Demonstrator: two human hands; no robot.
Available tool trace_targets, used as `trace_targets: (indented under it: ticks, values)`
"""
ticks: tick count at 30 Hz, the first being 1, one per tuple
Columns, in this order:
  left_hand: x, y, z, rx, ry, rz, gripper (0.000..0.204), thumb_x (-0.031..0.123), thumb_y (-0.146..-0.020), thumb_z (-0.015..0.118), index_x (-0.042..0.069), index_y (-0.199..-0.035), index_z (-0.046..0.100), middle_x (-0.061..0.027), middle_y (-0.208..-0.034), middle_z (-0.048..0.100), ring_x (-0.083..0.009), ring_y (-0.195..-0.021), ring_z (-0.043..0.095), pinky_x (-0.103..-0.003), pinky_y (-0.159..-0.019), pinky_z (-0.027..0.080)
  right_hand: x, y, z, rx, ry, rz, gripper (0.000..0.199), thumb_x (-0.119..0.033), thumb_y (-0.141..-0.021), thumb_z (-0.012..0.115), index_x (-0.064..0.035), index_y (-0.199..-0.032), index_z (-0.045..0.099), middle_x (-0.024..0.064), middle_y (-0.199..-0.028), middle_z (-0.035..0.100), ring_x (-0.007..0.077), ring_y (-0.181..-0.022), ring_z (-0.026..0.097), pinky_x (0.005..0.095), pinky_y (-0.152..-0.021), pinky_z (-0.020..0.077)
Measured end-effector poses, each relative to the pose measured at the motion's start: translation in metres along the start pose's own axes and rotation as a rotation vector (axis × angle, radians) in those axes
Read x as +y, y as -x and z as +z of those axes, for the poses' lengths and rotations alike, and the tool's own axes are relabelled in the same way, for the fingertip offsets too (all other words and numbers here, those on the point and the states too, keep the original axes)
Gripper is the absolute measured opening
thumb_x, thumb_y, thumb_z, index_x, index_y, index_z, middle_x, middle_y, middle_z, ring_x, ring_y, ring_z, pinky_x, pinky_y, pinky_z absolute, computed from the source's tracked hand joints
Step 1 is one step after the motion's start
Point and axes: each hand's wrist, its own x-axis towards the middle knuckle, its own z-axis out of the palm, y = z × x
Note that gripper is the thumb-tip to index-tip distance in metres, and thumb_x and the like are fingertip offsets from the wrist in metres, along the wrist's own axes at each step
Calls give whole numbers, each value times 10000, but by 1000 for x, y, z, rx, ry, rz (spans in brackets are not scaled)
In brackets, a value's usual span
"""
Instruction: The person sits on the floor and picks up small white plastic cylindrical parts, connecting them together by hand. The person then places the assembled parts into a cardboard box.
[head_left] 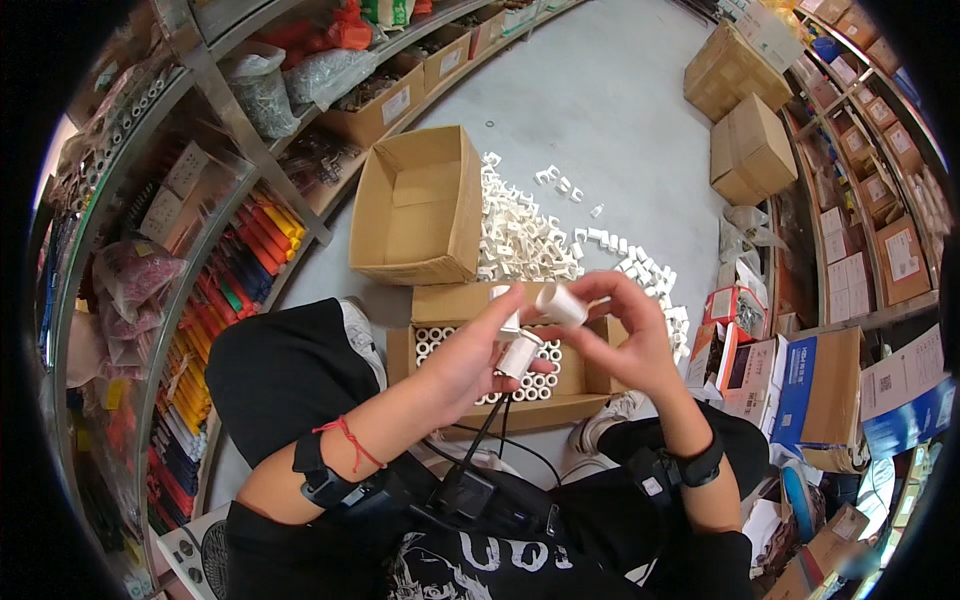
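Observation:
My right hand (637, 335) pinches a short white plastic pipe coupling (562, 306) between thumb and fingers, its open end tilted up to the left. Close beside it, my left hand (462, 358) is closed round at least one more white pipe fitting (519, 360), and another white piece shows at its thumb. Both hands are above an open cardboard box (450, 302) between my legs. Rows of white tubular fittings (540, 383) stand on end inside that box, their round openings upward. My hands and forearms cover part of the rows.
Beyond the box, an open cardboard carton (415, 215) lies tipped beside a heap of white plastic clips (520, 235). More white couplings (640, 268) are scattered on the grey floor (615, 110). Loaded shelves (225, 110) line the left; boxes (752, 150) and shelving stand right. Black cables (478, 445) hang before me.

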Motion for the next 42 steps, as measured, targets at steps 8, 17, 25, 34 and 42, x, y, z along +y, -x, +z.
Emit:
trace_targets:
  ticks: [8, 17, 25, 34, 42]
  values:
    - [2, -3, -1, 10, 4, 40, 496, 465, -880, 271, 65, -1101, 463, -80, -1095, 530, -91, -737, 532, -178, -522, 382, 166, 3, -38, -170, 217, 480, 239, -133, -657, 619, -32, -874, 614, 53, -716, 611, 133, -642, 573, 243, -589, 463]
    - [7, 1, -7, 47, 91, 33, 463, 441, -888, 265, 57, -1024, 486, -99, -1084, 524, -108, -741, 520, -184, -524, 370, 291, 97, 20, -297, 705, 827, 338, -337, -559, 687, -65, -758, 656, 130, -717, 622, 258, -690, 602, 337, -652, 477]
    - [10, -1, -6, 70, 122, 23, 478, 448, -886, 262, 48, -988, 502, -77, -992, 542, -102, -715, 507, -202, -535, 375, 317, 113, 50, -368, 547, 783, 296, -278, -577, 678, -45, -758, 650, 133, -725, 625, 236, -667, 608, 306, -645, 479]
    - [7, -3, -9, 84, 113, 44, 465, 449, -883, 278, 58, -961, 518, -63, -961, 547, -95, -702, 501, -201, -542, 374, 330, 117, 54, -382, 518, 722, 260, -201, -562, 678, -40, -763, 640, 115, -713, 624, 214, -660, 606, 297, -641, 478]
    - [3, -6, -13, 82, 121, 47, 439, 441, -882, 299, 73, -967, 524, -49, -957, 547, -91, -715, 497, -201, -549, 373, 318, 117, 57, -272, 593, 694, 210, -213, -593, 674, -38, -704, 643, 117, -675, 618, 246, -644, 603, 326, -620, 477]
